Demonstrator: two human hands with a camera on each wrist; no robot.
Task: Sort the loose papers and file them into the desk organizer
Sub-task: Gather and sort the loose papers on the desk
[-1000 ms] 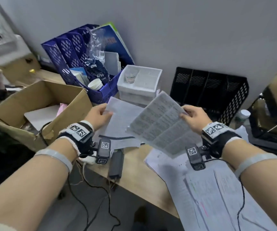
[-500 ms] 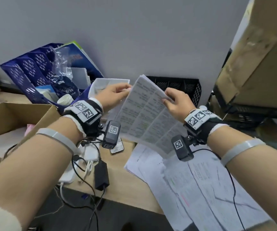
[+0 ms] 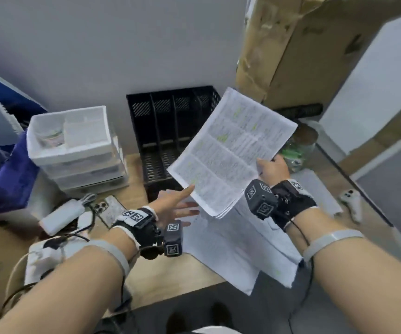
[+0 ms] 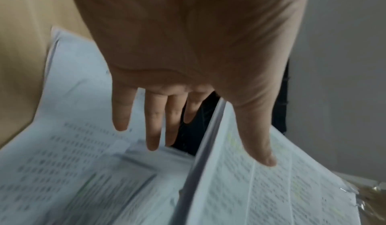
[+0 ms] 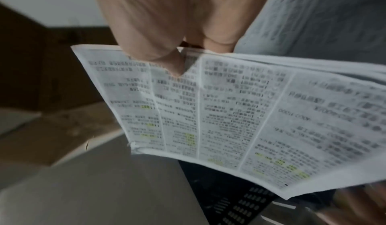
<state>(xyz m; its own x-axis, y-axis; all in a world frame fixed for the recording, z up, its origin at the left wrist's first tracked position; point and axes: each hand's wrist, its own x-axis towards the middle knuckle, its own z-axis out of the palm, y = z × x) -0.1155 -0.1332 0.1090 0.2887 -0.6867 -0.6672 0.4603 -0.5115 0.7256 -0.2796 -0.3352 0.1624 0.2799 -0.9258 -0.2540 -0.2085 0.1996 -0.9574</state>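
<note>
Left hand point(image 3: 170, 208) has released, fingers now spread; stapled printout point(image 3: 230, 150) is pinched by right hand point(image 3: 273, 168) alone, raised before the black desk organizer point(image 3: 161, 131).

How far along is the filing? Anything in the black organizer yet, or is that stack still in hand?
Nothing looks filed: the black organizer's visible slots look empty. In hand: the right hand pinches a stapled stack above the organizer; the left hand is open beside its lower edge. Left: slot that stack, then sort the loose papers spread on the desk.
</note>
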